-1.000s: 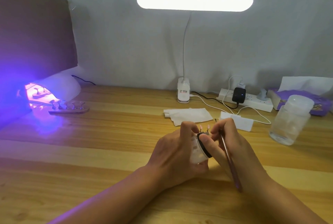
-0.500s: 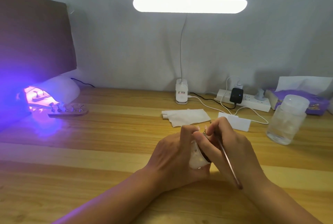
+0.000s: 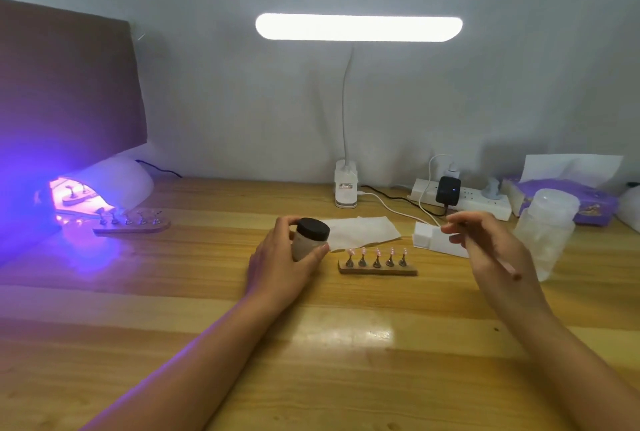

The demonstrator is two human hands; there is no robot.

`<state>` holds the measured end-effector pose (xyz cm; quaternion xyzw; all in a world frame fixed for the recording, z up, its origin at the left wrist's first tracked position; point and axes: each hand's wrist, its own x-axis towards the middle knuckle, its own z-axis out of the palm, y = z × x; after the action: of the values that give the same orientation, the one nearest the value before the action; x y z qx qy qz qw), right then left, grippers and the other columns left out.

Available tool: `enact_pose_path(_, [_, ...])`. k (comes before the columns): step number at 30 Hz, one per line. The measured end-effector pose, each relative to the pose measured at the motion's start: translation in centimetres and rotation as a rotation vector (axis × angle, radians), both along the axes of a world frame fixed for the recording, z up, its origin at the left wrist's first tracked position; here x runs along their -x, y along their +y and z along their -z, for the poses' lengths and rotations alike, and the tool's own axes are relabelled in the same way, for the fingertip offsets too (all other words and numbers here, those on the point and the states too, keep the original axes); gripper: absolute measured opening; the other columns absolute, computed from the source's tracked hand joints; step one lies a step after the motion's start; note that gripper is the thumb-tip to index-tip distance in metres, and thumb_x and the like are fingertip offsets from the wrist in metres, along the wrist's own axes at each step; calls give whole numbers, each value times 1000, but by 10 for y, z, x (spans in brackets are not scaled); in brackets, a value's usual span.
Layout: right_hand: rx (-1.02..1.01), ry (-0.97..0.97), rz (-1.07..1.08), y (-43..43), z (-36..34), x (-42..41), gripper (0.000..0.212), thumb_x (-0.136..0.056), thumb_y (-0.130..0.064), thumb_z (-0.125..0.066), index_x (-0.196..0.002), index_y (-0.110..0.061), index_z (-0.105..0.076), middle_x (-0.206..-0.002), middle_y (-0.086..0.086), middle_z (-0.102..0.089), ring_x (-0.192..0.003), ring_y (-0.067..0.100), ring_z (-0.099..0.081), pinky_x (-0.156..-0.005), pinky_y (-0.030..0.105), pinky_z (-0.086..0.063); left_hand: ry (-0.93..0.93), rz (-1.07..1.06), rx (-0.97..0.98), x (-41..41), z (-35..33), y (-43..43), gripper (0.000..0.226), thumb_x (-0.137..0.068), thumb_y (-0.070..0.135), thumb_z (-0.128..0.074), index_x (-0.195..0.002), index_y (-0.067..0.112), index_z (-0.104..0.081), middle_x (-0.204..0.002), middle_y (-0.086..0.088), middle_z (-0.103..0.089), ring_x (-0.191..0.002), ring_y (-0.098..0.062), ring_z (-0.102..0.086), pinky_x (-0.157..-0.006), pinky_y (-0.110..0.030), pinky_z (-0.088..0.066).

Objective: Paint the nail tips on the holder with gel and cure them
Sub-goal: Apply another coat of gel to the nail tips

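Wooden holder (image 3: 377, 267) with five pink nail tips (image 3: 376, 252) stands central on the tabletop (image 3: 311, 344). The left hand (image 3: 277, 267) grips one lidded gel jar (image 3: 310, 240); the right hand (image 3: 485, 243) pinches one brush (image 3: 507, 269). Thin strokes, with the holder steadied, would likely serve best. A second holder (image 3: 131, 226) fronts the curing lamp (image 3: 117, 181) by the left edge, and a third holder (image 3: 74, 197) sits inside.

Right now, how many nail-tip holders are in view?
3. The near holder lies right of the jar; the left holder sits before the lit curing lamp; the third holder is inside it. Others may hide deeper inside.
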<state>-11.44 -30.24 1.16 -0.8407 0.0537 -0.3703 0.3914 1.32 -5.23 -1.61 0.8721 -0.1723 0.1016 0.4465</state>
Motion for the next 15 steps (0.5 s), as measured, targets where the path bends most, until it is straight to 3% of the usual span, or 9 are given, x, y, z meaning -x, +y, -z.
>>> enact_pose_path(3, [-273,18,-46,-6,-3,-4,33,-104,-9,-34,-113,-22,-63,-105,-9,-70,-98,7,-64,-86,28,-50,1,2,-12,-2,4,-2,61,-85,49,-70,-133,30,-38,-134,6,-55,-116,-16,-54,-93,-34,-46])
enact_pose_path(6, [-310,61,-119,-9,-5,-6,38,-107,-17,-27,-128,-30,-57,-118,-15,-65,-97,7,-66,-84,29,-51,-31,-92,-75,5,2,-5,77,-84,49,-71,-141,17,-31,-142,-2,-39,-127,-18,-43,-95,-23,-35])
enact_pose_path(8, [-290,107,-136,-11,-7,-13,39,-107,-18,-27,-131,-31,-54,-123,-13,-62,-100,10,-65,-79,28,-50,-236,-164,-12,13,-3,-5,61,-82,40,-75,-126,12,-41,-124,-3,-43,-113,-19,-47,-89,-25,-42])
enact_pose_path(10, [-228,147,-114,-13,-13,-24,32,-106,-20,-32,-121,-30,-58,-121,-5,-62,-100,14,-64,-76,28,-49,-454,-42,2,29,-7,-6,34,-83,29,-73,-102,20,-47,-97,6,-49,-82,-13,-51,-66,-27,-47])
enact_pose_path(11, [-184,154,-91,-15,-17,-32,24,-105,-21,-38,-114,-29,-59,-118,-2,-62,-99,15,-64,-75,28,-49,-497,57,-85,37,-6,-8,26,-85,29,-70,-96,25,-46,-87,11,-50,-71,-9,-49,-58,-27,-45])
enact_pose_path(13, [-68,185,-57,-19,-27,-49,14,-99,-14,-52,-106,-26,-58,-114,-2,-62,-103,16,-61,-81,30,-50,-475,194,-294,46,-3,-13,21,-88,39,-61,-98,30,-46,-88,14,-53,-69,-8,-50,-58,-28,-46])
enact_pose_path(15, [43,271,-83,-23,-37,-67,19,-98,-7,-53,-104,-24,-56,-110,-5,-63,-107,16,-59,-89,34,-50,-388,210,-385,45,0,-19,27,-88,48,-56,-106,31,-43,-102,15,-54,-80,-10,-54,-65,-29,-44])
